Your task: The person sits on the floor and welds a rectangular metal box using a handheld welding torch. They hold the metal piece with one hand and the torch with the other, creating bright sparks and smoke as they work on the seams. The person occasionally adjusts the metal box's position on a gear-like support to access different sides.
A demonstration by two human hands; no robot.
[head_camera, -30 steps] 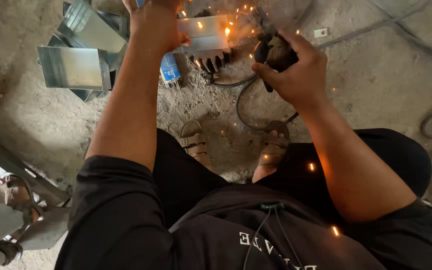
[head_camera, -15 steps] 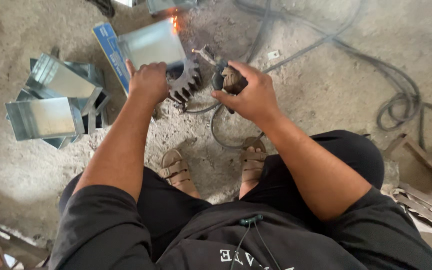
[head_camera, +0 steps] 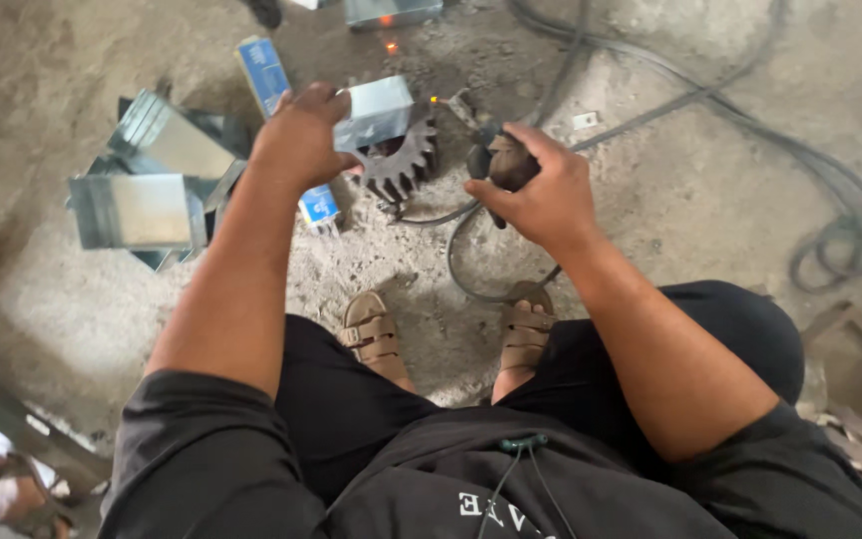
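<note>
I crouch over a concrete floor. My left hand (head_camera: 301,135) grips a shiny rectangular metal tube piece (head_camera: 376,110) and lifts it just above a dark toothed gear (head_camera: 401,168) on the floor. My right hand (head_camera: 541,190) is closed around the brown handle of a welding electrode holder (head_camera: 501,160), its tip pointing left toward the gear. A black cable (head_camera: 461,269) loops from the holder past my sandalled feet (head_camera: 451,334). A few orange sparks glow on the floor beyond the tube.
Several cut metal tube pieces (head_camera: 147,195) lie stacked at the left, with a blue box (head_camera: 263,68) behind them. Another metal piece (head_camera: 391,10) sits at the top edge. Thick cables (head_camera: 830,200) run and coil at the right. Scrap metal lies at both lower corners.
The bright shower of sparks has died down to a few embers. My left hand has lifted and turned the metal tube piece off the gear; my right hand stays on the holder.
</note>
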